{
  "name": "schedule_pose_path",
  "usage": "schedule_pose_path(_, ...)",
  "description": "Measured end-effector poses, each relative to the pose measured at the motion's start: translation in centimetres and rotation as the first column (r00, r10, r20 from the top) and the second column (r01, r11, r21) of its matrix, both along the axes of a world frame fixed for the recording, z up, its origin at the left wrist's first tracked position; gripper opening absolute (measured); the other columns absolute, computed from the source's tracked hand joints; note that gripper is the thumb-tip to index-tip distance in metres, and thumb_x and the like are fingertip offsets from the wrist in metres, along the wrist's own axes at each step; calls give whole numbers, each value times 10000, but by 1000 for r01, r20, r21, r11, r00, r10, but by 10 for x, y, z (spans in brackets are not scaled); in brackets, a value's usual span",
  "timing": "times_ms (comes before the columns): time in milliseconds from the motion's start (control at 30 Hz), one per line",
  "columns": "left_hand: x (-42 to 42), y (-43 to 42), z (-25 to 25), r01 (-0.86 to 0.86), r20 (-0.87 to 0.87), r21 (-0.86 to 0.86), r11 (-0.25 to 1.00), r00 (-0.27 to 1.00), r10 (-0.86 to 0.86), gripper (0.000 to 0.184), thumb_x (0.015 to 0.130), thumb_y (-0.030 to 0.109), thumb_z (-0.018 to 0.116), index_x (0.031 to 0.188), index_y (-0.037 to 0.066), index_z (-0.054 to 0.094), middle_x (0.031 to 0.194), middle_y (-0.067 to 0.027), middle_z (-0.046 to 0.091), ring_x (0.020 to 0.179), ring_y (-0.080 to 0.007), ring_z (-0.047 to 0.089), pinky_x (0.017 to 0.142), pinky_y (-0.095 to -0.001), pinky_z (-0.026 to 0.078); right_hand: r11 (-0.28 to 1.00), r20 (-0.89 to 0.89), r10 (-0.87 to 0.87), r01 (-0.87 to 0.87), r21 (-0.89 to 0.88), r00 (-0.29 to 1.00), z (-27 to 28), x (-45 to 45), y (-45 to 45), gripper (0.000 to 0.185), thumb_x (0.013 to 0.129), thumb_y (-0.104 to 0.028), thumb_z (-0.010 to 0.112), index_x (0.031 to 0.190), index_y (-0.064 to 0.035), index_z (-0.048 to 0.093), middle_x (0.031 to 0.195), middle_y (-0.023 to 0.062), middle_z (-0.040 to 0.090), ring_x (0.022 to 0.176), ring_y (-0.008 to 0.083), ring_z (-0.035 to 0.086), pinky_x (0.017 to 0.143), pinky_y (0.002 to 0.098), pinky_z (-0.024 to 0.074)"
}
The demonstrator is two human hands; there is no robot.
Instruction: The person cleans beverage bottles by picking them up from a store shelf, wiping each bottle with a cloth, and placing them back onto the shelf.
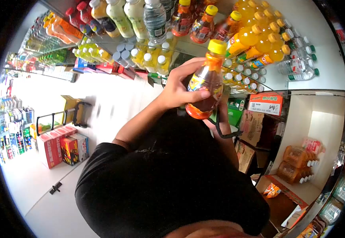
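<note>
My left hand (182, 86) is wrapped round a bottle of dark drink (209, 81) with a yellow cap and a red-orange base, its thumb across the front. The bottle is tilted slightly, cap upward, in front of the shelves. Just behind and below it is my right hand (213, 123), mostly hidden by the bottle, so its fingers cannot be made out. A black strap or cord (224, 134) hangs beside that hand. Similar yellow-capped bottles (202, 25) stand on the shelf above.
Glass shelves hold orange drinks (245, 36), clear water bottles (155, 22) and small yellow bottles (162, 63). Cartons (252, 126) are stacked at the right, beside a white compartment with packed brown bottles (295, 162). On the left are a trolley (57, 117) and red boxes (49, 148).
</note>
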State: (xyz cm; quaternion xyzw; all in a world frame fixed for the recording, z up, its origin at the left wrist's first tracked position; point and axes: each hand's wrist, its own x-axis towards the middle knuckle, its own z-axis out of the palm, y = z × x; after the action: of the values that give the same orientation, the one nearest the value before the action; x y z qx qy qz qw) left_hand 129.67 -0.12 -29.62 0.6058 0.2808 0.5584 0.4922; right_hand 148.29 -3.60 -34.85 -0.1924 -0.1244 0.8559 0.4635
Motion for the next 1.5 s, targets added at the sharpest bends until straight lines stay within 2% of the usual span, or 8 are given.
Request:
schedule_pose_path(100,0,7,-7,-4,49,-20,1000,999,5,751,741,352,813,1303,-84,573,1346,-192,556,1249,-278,521,1084,-403,368,994,38,54,-50,-93,998,4,2,-5,524,1017,-389,534,1404,-41,479,1332,136,597,1195,271,597,1053,428,475)
schedule_pose_path(233,1,7,-11,-40,36,-94,995,998,44,899,707,391,860,1363,-110,504,1389,-201,551,1274,-264,533,1074,-408,413,967,-233,151,-192,-164,961,-13,1,-1,542,1013,-380,528,1430,-40,461,1360,158,584,1199,299,601,1065,456,469)
schedule_pose_path(400,1,32,-26,-161,-38,186,969,985,171,862,742,93,885,1429,-59,387,1423,-155,502,1284,-234,520,1079,-392,419,960,36,-96,102,-261,995,-8,25,11,462,1014,-329,528,1367,-31,531,1319,136,616,1187,279,605,1055,447,457)
schedule_pose_path(533,-3,50,-32,-374,-64,212,903,917,395,775,761,85,870,1388,-19,426,1263,-94,566,1164,-181,575,1008,-351,459,956,-3,-234,230,-184,972,-25,58,3,435,1025,-322,507,1362,-49,544,1317,124,611,1210,271,581,1065,444,444)
schedule_pose_path(633,-9,73,-42,-505,-215,322,801,785,581,783,750,100,873,1387,-11,430,1233,-123,564,1129,-212,589,953,-340,484,938,69,-299,306,-164,952,-16,66,5,447,1026,-332,508,1363,-41,539,1330,126,599,1225,269,570,1075,445,432)
schedule_pose_path(967,-2,110,-83,-655,-234,359,665,627,743,783,736,60,856,1386,3,422,1299,-177,495,1154,-312,546,970,-385,462,888,89,-407,417,-195,909,-16,75,-1,448,1039,-291,472,1394,-19,502,1361,144,580,1246,287,565,1086,460,429)
schedule_pose_path(1400,6,100,-67,-682,-344,497,537,413,843,1036,716,159,895,1516,0,256,1494,-229,333,1322,-371,427,1087,-433,384,912,65,-367,372,-172,928,-12,77,1,441,1037,-291,471,1384,-21,512,1354,141,586,1238,272,573,1073,452,440)
schedule_pose_path(1500,1,84,-66,-633,-226,585,508,474,851,1098,696,139,907,1531,-16,212,1537,-241,289,1377,-386,379,1132,-454,352,934,35,-337,339,-110,941,-10,77,2,437,1037,-293,473,1377,-23,518,1345,134,592,1232,265,576,1068,446,442)
